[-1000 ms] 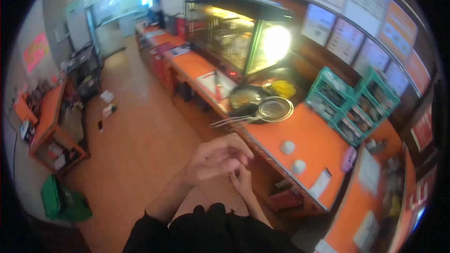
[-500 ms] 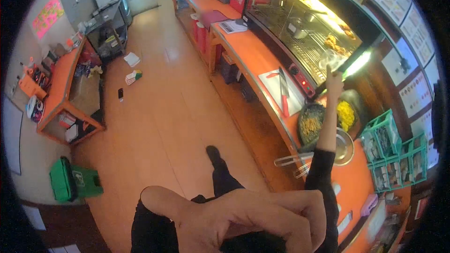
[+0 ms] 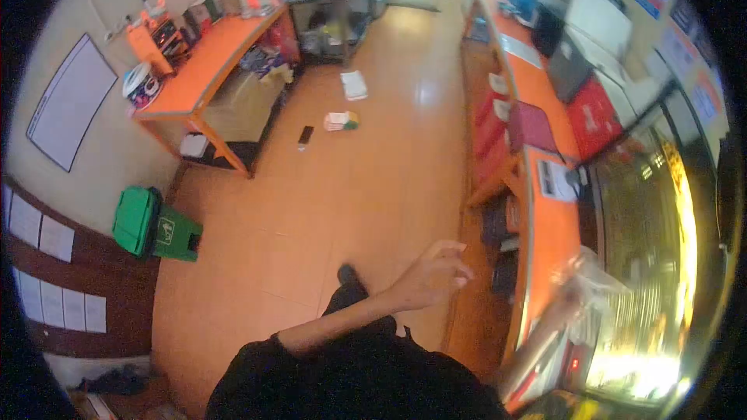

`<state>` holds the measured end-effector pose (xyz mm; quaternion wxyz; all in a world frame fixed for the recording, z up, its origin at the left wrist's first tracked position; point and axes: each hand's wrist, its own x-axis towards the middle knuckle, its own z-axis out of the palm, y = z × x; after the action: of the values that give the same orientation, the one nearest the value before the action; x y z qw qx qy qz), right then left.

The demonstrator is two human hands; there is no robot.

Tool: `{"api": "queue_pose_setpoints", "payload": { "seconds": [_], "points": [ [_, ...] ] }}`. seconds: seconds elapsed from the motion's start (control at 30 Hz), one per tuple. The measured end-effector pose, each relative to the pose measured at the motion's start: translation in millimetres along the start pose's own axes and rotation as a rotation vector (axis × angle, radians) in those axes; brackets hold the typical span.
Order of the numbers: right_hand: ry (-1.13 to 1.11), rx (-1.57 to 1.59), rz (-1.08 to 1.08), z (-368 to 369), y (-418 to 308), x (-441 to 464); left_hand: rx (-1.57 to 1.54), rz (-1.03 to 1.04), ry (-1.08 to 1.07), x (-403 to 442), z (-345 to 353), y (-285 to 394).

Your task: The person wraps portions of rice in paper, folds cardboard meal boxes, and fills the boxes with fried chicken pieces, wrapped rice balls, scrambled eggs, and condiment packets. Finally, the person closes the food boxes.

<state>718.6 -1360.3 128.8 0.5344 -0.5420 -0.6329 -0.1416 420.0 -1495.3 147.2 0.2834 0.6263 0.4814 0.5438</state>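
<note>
My left hand [image 3: 433,277] is raised over the floor in front of my body. Its fingers are loosely bent and apart, with nothing between them. To the right, my right hand [image 3: 569,300] is smeared by motion. It grips a clear plastic bag [image 3: 597,280], see-through and crumpled, beside the glass of the lit food warmer [image 3: 646,264]. Under my right arm lies the orange counter [image 3: 548,241]; the red and white items there are partly hidden by the arm.
A red cooler box [image 3: 595,117], a maroon cloth-like item [image 3: 531,126] and a paper sheet [image 3: 557,180] are along the right counter. Papers [image 3: 354,85] and a phone [image 3: 306,136] lie on the floor. A green bin [image 3: 159,225] stands left, below an orange table [image 3: 194,82].
My view has swung left. My right hand has left the warmer's near end and come with the clear bag along its front. My left arm has unfolded, the hand reaching forward.
</note>
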Motion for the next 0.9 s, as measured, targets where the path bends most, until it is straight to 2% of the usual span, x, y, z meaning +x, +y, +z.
{"api": "queue_pose_setpoints", "payload": {
  "seconds": [0.07, 0.1, 0.13, 0.17, 0.2, 0.27, 0.3, 0.33, 0.37, 0.4, 0.43, 0.47, 0.5, 0.57, 0.6, 0.67, 0.7, 0.73, 0.77, 0.8, 0.83, 0.87, 0.9],
  "points": [
    [-0.498, 0.577, 0.270, 66, -125, -16, 0.095, 0.036, 0.078, 37, -23, -34],
    [-0.731, 0.511, 0.127, 84, -178, -4, 0.181, 0.081, 0.126, 53, -40, -51],
    [-0.782, 0.577, 0.054, 116, -209, -9, 0.194, 0.076, 0.156, 66, -62, -66],
    [-0.797, 0.601, 0.033, 149, -226, -8, 0.005, -0.137, 0.223, 80, -83, -81],
    [-0.912, 0.639, 0.100, 183, -246, -10, -0.189, -0.344, 0.281, 93, -108, -97],
    [-1.094, 0.703, 0.171, 242, -282, -6, -0.193, -0.330, 0.274, 107, -157, -147],
    [-1.089, 0.719, 0.153, 276, -300, -1, -0.210, -0.314, 0.259, 123, -185, -162],
    [-0.998, 0.645, -0.131, 309, -315, 5, -0.209, -0.304, 0.277, 137, -209, -178],
    [-0.898, 0.563, -0.404, 335, -329, 12, 0.069, -0.199, 0.287, 146, -231, -193],
    [-0.907, 0.567, -0.415, 359, -345, 21, 0.350, -0.099, 0.287, 162, -254, -198],
    [-0.955, 0.441, -0.200, 379, -361, 28, 0.350, -0.110, 0.296, 178, -270, -200],
    [-0.991, 0.311, 0.016, 398, -379, 34, 0.462, -0.276, 0.291, 195, -287, -200],
    [-0.996, 0.320, 0.015, 415, -395, 40, 0.577, -0.438, 0.283, 214, -306, -203],
    [-0.706, 0.364, -0.388, 449, -424, 50, 0.591, -0.395, 0.295, 240, -323, -250],
    [-0.702, 0.378, -0.389, 473, -430, 47, 0.591, -0.352, 0.301, 256, -332, -273],
    [-0.975, 0.753, -0.480, 525, -433, 28, 0.604, -0.349, 0.296, 293, -359, -291],
    [-0.984, 0.766, -0.489, 560, -432, 19, 0.608, -0.343, 0.287, 311, -371, -302],
    [-1.208, 0.854, -0.110, 601, -428, 10, 0.614, -0.358, 0.304, 324, -378, -323],
    [-1.410, 0.912, 0.286, 637, -431, 5, 0.623, -0.300, 0.169, 334, -381, -347],
    [-1.426, 0.933, 0.263, 669, -443, 4, 0.641, -0.237, 0.037, 346, -392, -369],
    [-1.449, 1.301, 0.509, 703, -459, 11, 0.662, -0.242, 0.066, 362, -410, -379],
    [-1.457, 1.651, 0.787, 736, -474, 18, 0.694, -0.137, 0.104, 380, -428, -386],
    [-1.498, 1.795, 0.895, 767, -500, 35, 0.728, -0.030, 0.141, 403, -450, -394]
  ]
}}
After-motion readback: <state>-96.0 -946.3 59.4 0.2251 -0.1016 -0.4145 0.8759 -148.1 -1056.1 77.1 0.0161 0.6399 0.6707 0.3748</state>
